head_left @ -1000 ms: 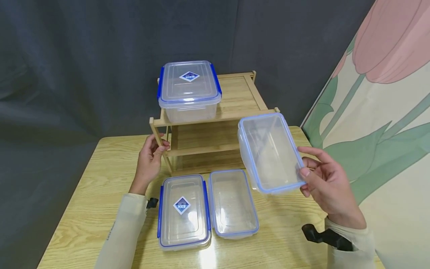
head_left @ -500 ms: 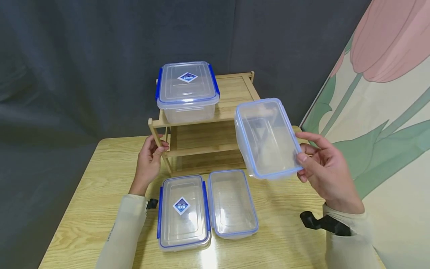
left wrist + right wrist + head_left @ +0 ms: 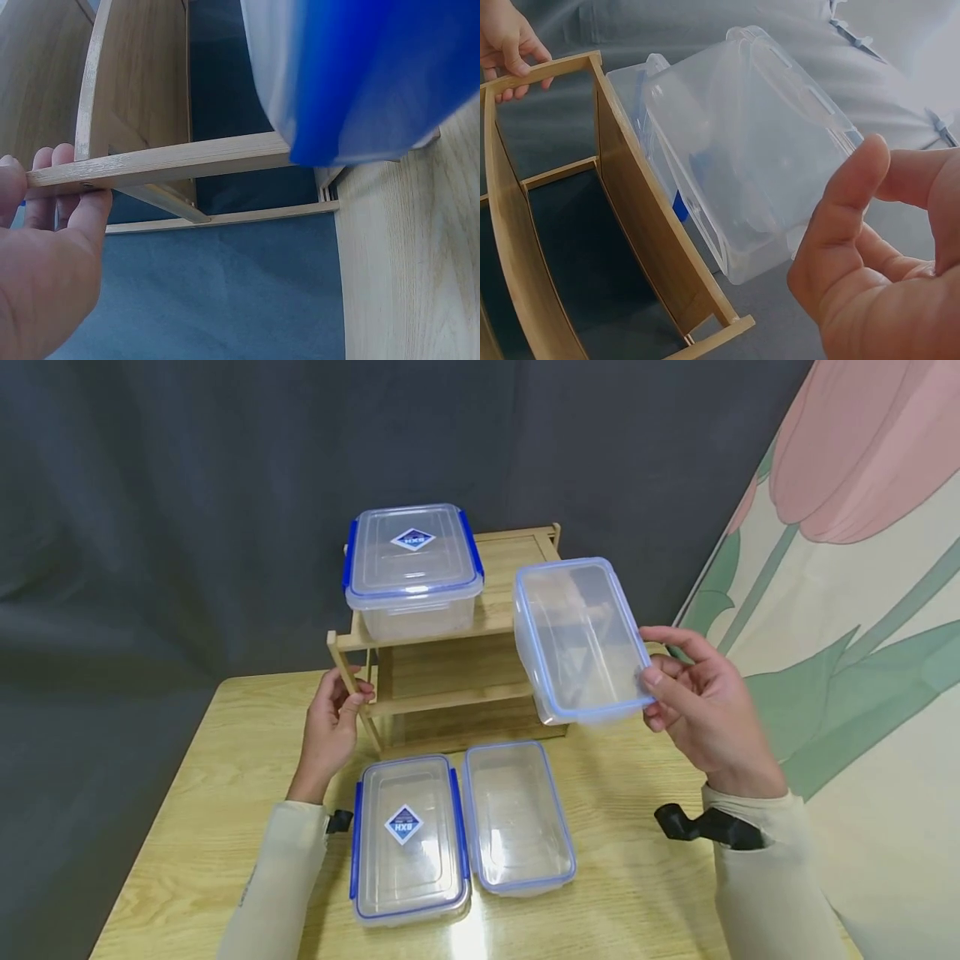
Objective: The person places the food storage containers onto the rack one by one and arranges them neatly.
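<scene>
My right hand point(image 3: 705, 710) pinches the right edge of a clear plastic food container point(image 3: 581, 647) with a pale blue rim, thumb on the near face. The container is tilted and hangs in front of the right part of a three-tier wooden shelf point(image 3: 442, 700), overlapping its top board. In the right wrist view, the container's translucent wall point(image 3: 727, 142) shows beside the shelf's top edge. My left hand point(image 3: 327, 735) grips the shelf's left front post point(image 3: 172, 163), fingers curled round it. On the shelf's top left stands a deeper lidded container point(image 3: 416, 568) with dark blue clips.
Two more clear containers lie side by side on the wooden table point(image 3: 202, 793) before the shelf: a labelled one with blue clips point(image 3: 408, 868) and one with a pale blue rim point(image 3: 519, 818). A dark curtain point(image 3: 247, 510) hangs behind; a tulip-print wall covering point(image 3: 847, 693) stands right.
My right hand has raised the pale-rimmed container and moved it leftward, closer to the shelf's top board. My left hand keeps its grip on the post.
</scene>
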Motion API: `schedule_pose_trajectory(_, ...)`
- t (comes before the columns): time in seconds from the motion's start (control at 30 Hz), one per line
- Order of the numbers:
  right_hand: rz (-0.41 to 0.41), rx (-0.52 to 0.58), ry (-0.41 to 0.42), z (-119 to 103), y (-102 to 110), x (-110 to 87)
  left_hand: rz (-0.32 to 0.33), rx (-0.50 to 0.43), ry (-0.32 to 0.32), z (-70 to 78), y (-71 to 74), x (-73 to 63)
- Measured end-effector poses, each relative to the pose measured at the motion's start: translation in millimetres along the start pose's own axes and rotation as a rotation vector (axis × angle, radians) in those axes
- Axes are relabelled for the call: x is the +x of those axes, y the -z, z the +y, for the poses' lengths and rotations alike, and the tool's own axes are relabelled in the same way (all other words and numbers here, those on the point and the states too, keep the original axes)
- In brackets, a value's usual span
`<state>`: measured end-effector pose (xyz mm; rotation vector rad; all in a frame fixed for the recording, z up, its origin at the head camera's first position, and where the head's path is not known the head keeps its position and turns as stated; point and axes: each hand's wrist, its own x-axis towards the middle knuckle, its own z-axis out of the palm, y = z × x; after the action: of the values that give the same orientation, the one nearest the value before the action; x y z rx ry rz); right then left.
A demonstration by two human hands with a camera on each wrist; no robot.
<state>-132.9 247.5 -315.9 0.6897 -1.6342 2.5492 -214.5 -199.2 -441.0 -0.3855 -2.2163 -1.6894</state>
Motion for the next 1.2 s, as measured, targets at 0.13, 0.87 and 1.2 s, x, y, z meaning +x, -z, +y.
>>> schedule_pose_trajectory(0.13, 0.026, -0.006, -0.008, 0.0, -1.4, 8.4, 0.004, -0.016, 0.003, 0.0, -0.1, -1.7)
schedule_pose_trajectory(0.87, 0.060, -0.069, -0.090, -2.4, -6.9, 41.0, 0.001, 0.008, 0.000, 5.0, -0.9, -0.1)
schedule_pose_trajectory(1.2, 0.028, -0.042, -0.144, -5.5, -3.5, 51.9, 0.001, 0.029, 0.015, 4.4, 2.0, -1.0)
